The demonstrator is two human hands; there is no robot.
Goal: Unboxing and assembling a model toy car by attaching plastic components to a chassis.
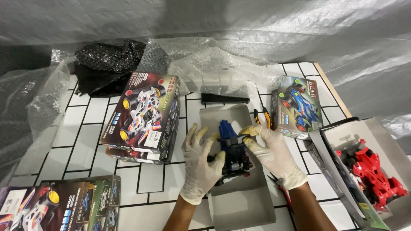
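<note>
A blue and black toy car (pixel 231 147) sits over a grey cardboard tray (pixel 244 205) in the middle of the tiled table. My left hand (pixel 199 164), in a pale glove, grips the car's left side near a black wheel. On the car's right side, my gloved right hand (pixel 274 154) holds it with thumb and fingers. Both hands hold the car together.
Stacked toy car boxes (pixel 143 115) lie to the left, another box (pixel 297 106) to the right, more boxes (pixel 60 205) at bottom left. A red toy car (pixel 372 173) rests in an open box at right. Yellow-handled pliers (pixel 262 117), a black strip (pixel 224 99) and bubble wrap (pixel 214 64) lie behind.
</note>
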